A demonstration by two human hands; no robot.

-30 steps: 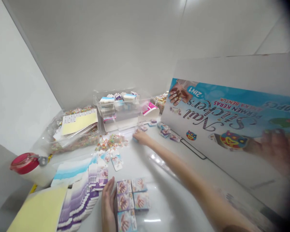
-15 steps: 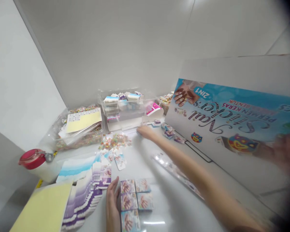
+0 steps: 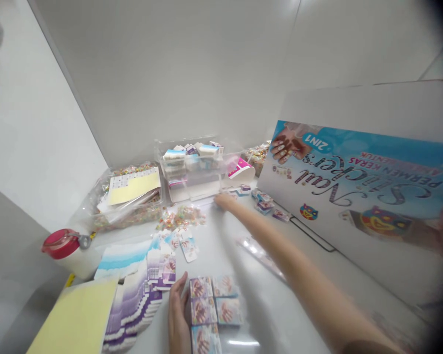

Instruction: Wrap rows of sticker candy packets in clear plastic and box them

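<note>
Head view: the left hand [image 3: 177, 314] lay open, fingers straight, its edge touching a block of small printed boxes [image 3: 214, 306] set in rows at the near edge of the white table [image 3: 221, 246]. The right hand [image 3: 224, 200] stretched far across, just short of a clear tub [image 3: 192, 172] and near loose boxes [image 3: 266, 202] beside a big display carton [image 3: 354, 196]. Blur hid whether its fingers had closed on anything. Flat carton blanks [image 3: 140, 290] fanned out to the left. The little boxes looked light, thin-walled and easily crushed, best pinched by two opposite side walls rather than the flaps.
</note>
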